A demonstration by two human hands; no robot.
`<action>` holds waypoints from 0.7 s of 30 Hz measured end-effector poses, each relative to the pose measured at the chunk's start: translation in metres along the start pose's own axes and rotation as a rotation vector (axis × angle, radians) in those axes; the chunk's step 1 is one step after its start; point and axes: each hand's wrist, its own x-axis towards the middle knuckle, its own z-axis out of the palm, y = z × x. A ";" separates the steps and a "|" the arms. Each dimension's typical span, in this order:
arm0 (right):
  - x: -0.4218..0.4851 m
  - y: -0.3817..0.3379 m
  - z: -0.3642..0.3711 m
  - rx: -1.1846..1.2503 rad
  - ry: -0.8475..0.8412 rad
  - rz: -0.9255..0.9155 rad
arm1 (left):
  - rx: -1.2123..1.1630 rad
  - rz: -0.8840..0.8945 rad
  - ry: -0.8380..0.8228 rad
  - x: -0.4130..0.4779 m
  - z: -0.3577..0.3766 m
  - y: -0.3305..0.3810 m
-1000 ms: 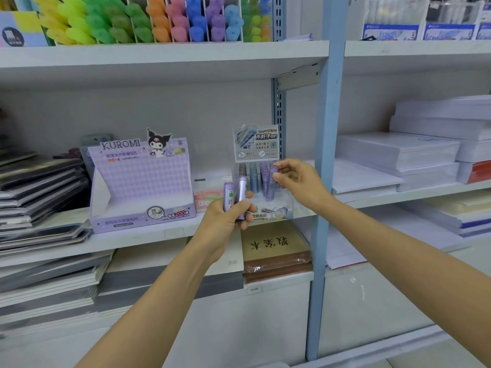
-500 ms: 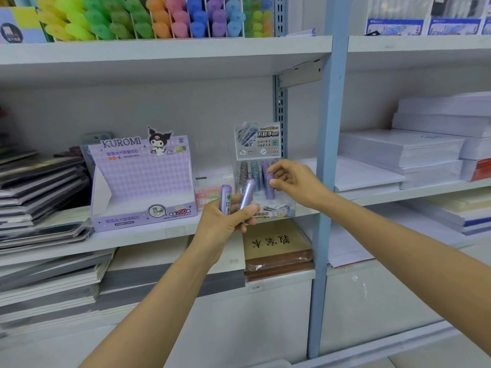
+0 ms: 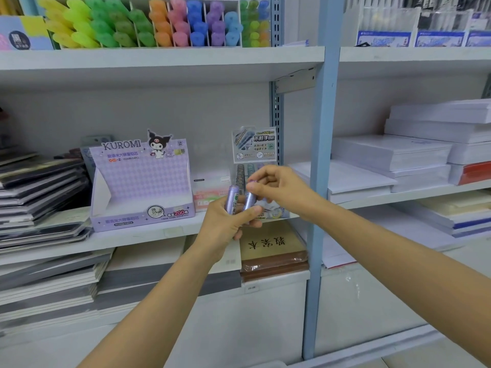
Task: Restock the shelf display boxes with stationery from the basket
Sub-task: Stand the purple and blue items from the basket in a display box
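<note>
Gripping two lilac tubes side by side in its curled fingers, the left hand (image 3: 225, 227) is hovering just in front of the middle shelf (image 3: 138, 236). The barcoded tube (image 3: 232, 200) is standing nearly upright on the left of the pair, and the second tube (image 3: 249, 202) is leaning slightly just to its right, the two almost touching. The right hand (image 3: 283, 188) is reaching in from the right, with thumb and forefinger pinching the top end of the second tube while the other fingers are curling loosely above. Directly behind both hands, a clear display box (image 3: 277, 212) is sitting at the right end of the shelf, against the blue upright post (image 3: 321, 181). Its printed header card (image 3: 253, 143) is rising at the back, and a few stocked tubes (image 3: 245, 170) are showing upright inside, partly hidden by the right hand. To the left, a purple Kuromi box (image 3: 140, 181) is standing with its front tray open towards the camera, and a small pink pack (image 3: 210, 193) is sitting between the two boxes. Coloured highlighters (image 3: 159, 25) are filling the shelf above, dark notebooks (image 3: 39, 187) are lying stacked at far left, and white paper reams (image 3: 388, 155) are lying piled beyond the post.
</note>
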 end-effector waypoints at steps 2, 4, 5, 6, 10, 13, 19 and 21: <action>-0.001 -0.003 -0.004 0.085 0.028 0.001 | 0.019 -0.022 -0.009 -0.002 0.000 0.003; -0.001 -0.004 -0.013 0.154 0.123 -0.012 | 0.075 -0.039 0.021 -0.003 -0.003 0.003; 0.000 -0.003 -0.018 0.158 0.181 -0.024 | 0.100 -0.047 0.039 -0.002 -0.005 0.003; 0.002 -0.002 -0.022 0.146 0.229 -0.035 | 0.116 -0.056 0.049 -0.002 -0.007 0.002; 0.006 0.006 -0.032 0.004 0.284 -0.054 | 0.039 -0.142 0.019 0.001 -0.012 0.003; 0.005 0.015 -0.028 -0.097 0.263 -0.060 | -0.084 -0.171 0.001 0.001 -0.010 0.003; 0.009 0.023 -0.027 -0.123 0.218 -0.085 | -0.001 -0.103 -0.008 0.000 -0.010 0.001; 0.011 0.021 -0.030 -0.138 0.159 -0.086 | 0.040 -0.075 0.002 0.001 -0.012 -0.002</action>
